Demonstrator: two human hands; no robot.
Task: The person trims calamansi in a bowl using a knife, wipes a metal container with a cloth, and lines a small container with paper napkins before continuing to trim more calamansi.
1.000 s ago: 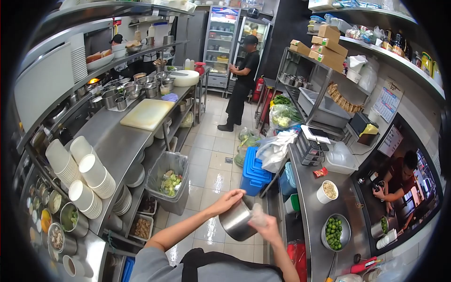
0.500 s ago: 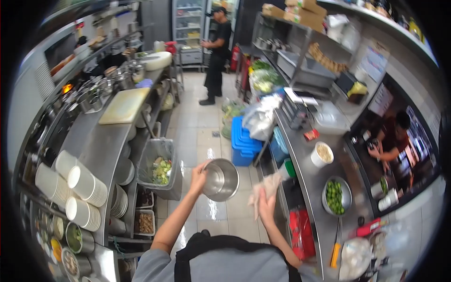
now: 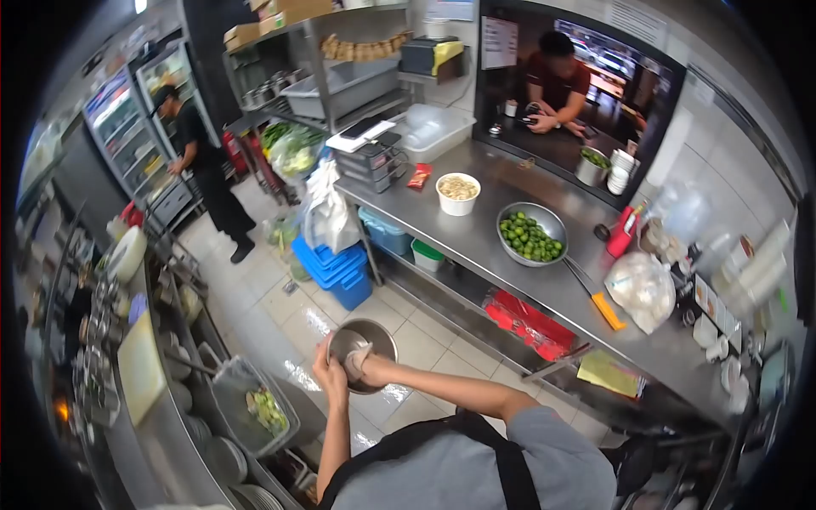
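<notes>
A round steel pot (image 3: 382,334) is tilted in front of me, above the tiled floor. My left hand (image 3: 329,367) is closed on its left rim. Inside the pot, my right hand (image 3: 374,369) presses a pale cloth (image 3: 357,359) against the inner wall, with its fingers partly hidden by the cloth and pot. The steel counter (image 3: 476,246) to the right bears a pan of green limes (image 3: 531,236) with an orange-tipped handle and a white tub (image 3: 458,194) of pale pieces.
A bin with food scraps (image 3: 289,425) stands left of my arms, beside a counter with a cutting board (image 3: 142,367). Blue lidded bins (image 3: 344,285) stand ahead. One person (image 3: 200,161) stands at the fridges; another (image 3: 557,81) leans at the hatch.
The view has swung to the right. My right hand has brought the cloth from beside the pot into it. My left hand still holds the rim.
</notes>
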